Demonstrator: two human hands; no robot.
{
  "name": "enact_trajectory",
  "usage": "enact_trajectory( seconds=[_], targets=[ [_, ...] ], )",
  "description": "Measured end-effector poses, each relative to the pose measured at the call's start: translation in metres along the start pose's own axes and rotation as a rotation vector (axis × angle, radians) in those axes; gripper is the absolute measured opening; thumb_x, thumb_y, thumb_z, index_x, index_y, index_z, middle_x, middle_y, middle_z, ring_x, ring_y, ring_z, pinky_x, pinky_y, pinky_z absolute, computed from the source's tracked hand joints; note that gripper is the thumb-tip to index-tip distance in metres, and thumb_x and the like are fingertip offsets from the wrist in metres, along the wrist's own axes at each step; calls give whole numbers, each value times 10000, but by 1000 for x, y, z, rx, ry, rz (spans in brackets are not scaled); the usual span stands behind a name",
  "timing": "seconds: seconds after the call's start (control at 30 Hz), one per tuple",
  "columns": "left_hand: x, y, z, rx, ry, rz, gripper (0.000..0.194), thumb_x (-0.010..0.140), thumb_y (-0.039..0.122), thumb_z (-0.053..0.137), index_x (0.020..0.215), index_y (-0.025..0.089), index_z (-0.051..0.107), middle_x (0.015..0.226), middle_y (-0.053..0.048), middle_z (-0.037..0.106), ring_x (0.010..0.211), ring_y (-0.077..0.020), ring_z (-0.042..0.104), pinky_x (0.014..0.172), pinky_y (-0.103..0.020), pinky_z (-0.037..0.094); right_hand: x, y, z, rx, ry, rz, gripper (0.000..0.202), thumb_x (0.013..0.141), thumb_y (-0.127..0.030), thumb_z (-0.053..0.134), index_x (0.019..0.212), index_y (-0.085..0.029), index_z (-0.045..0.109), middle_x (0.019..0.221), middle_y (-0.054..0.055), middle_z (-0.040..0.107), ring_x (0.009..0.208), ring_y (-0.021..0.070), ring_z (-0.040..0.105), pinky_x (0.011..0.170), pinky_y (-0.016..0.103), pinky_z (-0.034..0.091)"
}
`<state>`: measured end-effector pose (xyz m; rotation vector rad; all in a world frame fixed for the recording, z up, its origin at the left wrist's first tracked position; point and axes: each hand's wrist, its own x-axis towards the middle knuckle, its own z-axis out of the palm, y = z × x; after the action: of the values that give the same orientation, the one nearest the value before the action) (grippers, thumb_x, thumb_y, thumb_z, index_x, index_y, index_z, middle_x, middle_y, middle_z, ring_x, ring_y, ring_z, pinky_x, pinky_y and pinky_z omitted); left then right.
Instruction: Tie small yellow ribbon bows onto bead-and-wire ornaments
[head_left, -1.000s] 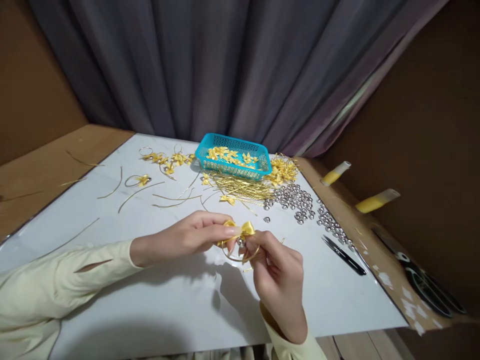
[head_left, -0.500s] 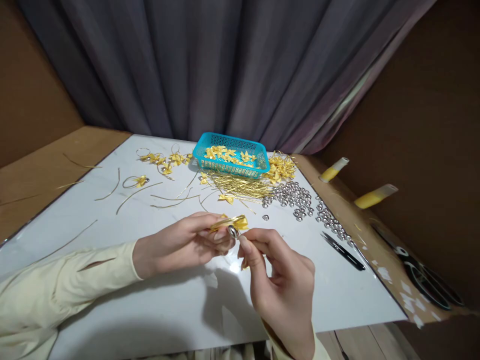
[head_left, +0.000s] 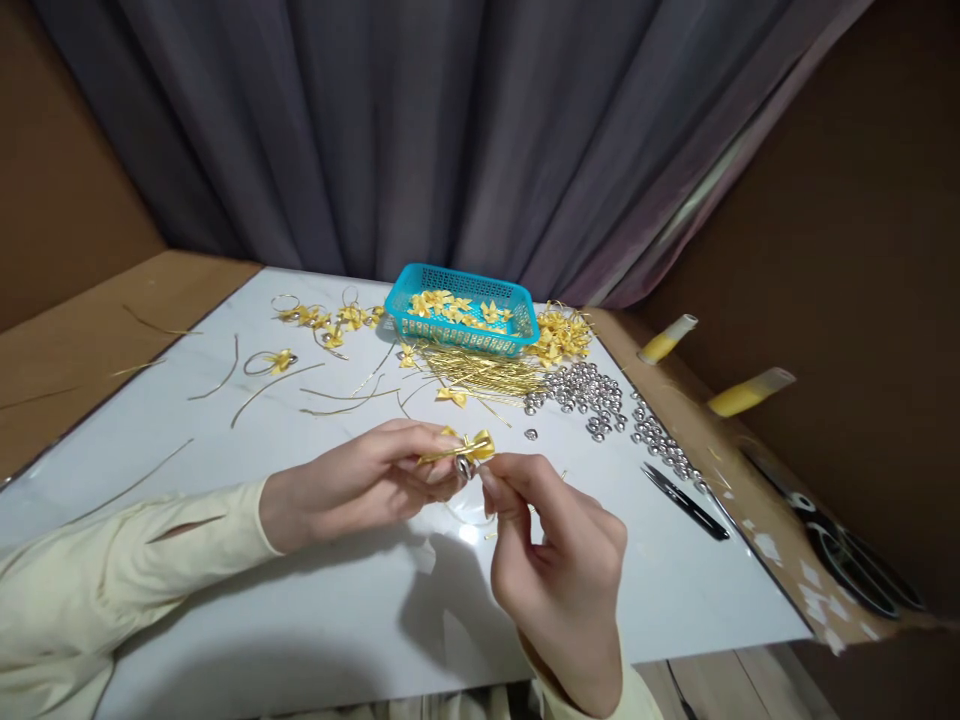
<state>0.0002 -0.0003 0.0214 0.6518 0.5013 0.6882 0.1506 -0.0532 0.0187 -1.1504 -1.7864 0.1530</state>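
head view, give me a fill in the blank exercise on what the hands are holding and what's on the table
1. The left hand and right hand together hold a small yellow ribbon ____.
2. The basket holding more yellow bows is coloured ____.
3. The pile of silver beads lies to the ____ of the basket.
4. The black snips lie nearer the ____ hand.

Missing words: bow; turquoise; right; right

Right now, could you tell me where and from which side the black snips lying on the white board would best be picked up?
Probably by the slim middle of the black snips, coming straight down from above. They lie flat and apart on the white board, right of the right hand, with the silver beads just beyond their far end.
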Motion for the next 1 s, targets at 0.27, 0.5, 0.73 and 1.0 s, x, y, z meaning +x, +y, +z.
enact_trajectory(
  seconds=[0.27, 0.5, 0.73, 1.0],
  targets=[
    [-5, 7, 2, 336, -24, 66, 248, 808, 238, 557, 581, 139, 559, 592, 13, 455, 570, -103, 349, 559, -215, 317, -1, 2, -5, 8, -17, 0, 187, 776, -20, 446, 719, -179, 527, 530, -39, 472, 432, 77, 362, 424, 198, 314],
    [-11, 6, 0, 479, -14, 85, 280, 842, 329, 533, 629, 151, 569, 596, 17, 448, 579, -110, 360, 570, -240, 288, -3, 12, 2, 230, -48, 67, 181, 800, -35, 465, 716, -189, 513, 569, -33, 543, 461, 80, 483, 465, 188, 400],
    [-13, 7, 2, 546, -113, 172, 266, 885, 278, 483, 687, 141, 597, 709, -8, 553, 689, -121, 462, 673, -241, 347, 0, 17, 3, 320, -76, 73, 186, 799, -30, 478, 709, -187, 521, 574, -39, 544, 473, 74, 501, 452, 168, 404],
    [-15, 15, 3, 636, -105, 183, 258, 878, 260, 497, 686, 138, 619, 721, -13, 574, 698, -126, 480, 678, -245, 354, -2, 17, 4, 338, -65, 88, 176, 812, -46, 487, 714, -188, 524, 573, -40, 540, 475, 76, 505, 456, 173, 414]
  ],
)
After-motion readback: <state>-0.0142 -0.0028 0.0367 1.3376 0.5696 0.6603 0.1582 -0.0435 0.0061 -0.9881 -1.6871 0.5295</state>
